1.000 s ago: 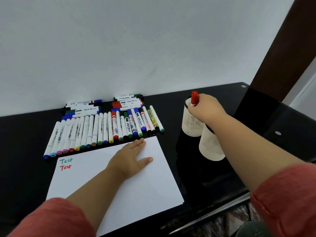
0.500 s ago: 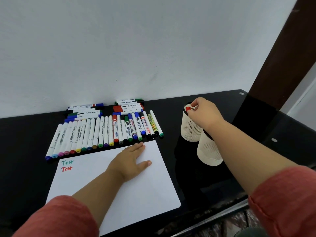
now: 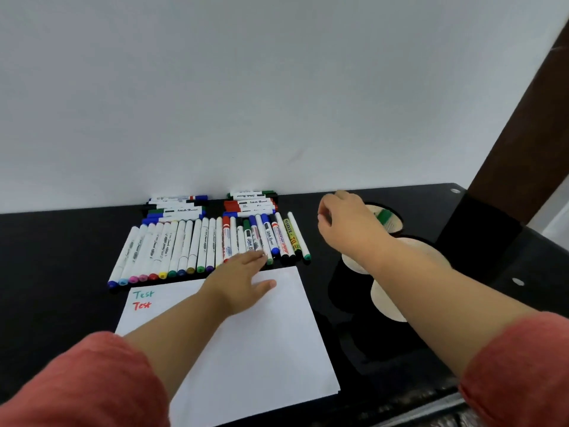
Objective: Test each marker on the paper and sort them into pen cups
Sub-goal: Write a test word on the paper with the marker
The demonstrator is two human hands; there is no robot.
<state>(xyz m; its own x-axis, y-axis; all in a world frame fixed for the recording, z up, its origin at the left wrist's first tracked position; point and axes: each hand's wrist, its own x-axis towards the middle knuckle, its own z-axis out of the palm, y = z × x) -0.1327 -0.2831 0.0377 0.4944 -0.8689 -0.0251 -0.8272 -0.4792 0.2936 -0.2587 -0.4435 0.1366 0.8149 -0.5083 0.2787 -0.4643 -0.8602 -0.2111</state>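
— Beside the far pen cup, why does the right hand hover, fingers loosely curled, holding nothing?
— Probably heading for another marker; the marker row lies well to its left.
— And the left hand?
— Flat, fingers straight, steadying the paper, fingertips touching the row.

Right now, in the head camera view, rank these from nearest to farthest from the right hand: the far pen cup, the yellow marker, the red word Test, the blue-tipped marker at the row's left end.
From the right hand:
1. Far pen cup, just behind it.
2. Yellow marker, to its left, near the row's right end.
3. Red Test, on the paper's left corner.
4. Blue-tipped marker, farthest left.
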